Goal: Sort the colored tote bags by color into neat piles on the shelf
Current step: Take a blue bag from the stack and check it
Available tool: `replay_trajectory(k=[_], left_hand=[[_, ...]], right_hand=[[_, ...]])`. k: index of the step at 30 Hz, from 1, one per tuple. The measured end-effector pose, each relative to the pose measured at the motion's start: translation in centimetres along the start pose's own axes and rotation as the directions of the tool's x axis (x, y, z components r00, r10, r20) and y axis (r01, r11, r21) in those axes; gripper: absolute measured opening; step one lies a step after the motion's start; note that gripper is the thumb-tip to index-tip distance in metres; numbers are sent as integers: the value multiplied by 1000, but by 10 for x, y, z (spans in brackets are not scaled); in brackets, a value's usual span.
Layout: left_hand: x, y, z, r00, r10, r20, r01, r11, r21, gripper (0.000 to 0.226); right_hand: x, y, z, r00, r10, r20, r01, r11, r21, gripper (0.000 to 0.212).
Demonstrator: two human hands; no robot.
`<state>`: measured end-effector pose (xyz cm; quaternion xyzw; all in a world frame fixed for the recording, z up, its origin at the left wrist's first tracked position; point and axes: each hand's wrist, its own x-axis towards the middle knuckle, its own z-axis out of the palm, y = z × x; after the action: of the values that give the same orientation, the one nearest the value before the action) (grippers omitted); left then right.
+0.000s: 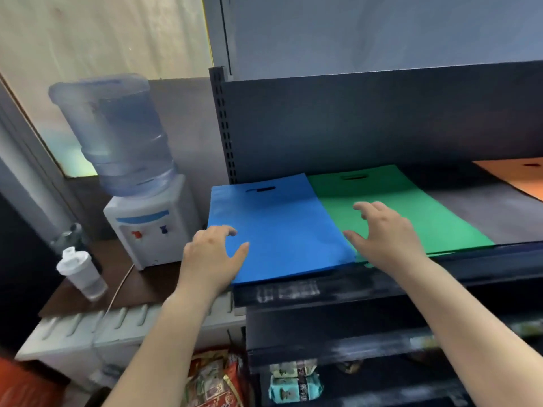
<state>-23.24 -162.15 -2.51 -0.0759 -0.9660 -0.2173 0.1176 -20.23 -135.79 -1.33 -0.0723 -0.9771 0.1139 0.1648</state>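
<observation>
While both of your arms are reaching over the front edge of the shelf (484, 218), your left hand (213, 251) is lying at the near left corner of the blue bag (279, 230), fingers loosely spread and slightly bent, thumb pointing right across the cloth; nothing is pinched in it. Your right hand (385, 230) is hovering or resting over the seam where blue meets the green bag (411, 212), fingers splayed apart and reaching toward the back; whether the palm is touching the cloth cannot be told. Both bags are lying flat, side by side, edges touching or slightly overlapping, handle slots toward the back wall. The blue one is sitting at the shelf's left end, its near edge hanging just over the front lip. An orange bag (517, 177) is showing at the far right, well apart from the green, partly cut off by the frame. To the left of the shelf, a water cooler (141, 218) with a big bottle is standing on a brown table (138, 286), a white shaker cup (80, 273) near it. Lower shelves are holding packaged goods (293, 386), blurred.
</observation>
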Motion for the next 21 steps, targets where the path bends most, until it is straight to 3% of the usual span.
replay_trajectory(k=[5, 8, 15, 21], left_hand=[[26, 62, 4, 964, 249, 93, -263, 944, 199, 52], [37, 115, 17, 913, 361, 190, -404, 864, 302, 57], [21, 259, 62, 811, 556, 182, -583, 743, 327, 57], [-22, 396, 105, 680, 714, 167, -729, 633, 260, 59]], right_hand=[[-5, 24, -47, 996, -86, -15, 80, 970, -231, 63], [-12, 54, -77, 999, -41, 0, 39, 941, -335, 59], [-57, 165, -141, 994, 108, 12, -87, 855, -510, 52], [-119, 286, -196, 971, 239, 16, -175, 755, -632, 50]])
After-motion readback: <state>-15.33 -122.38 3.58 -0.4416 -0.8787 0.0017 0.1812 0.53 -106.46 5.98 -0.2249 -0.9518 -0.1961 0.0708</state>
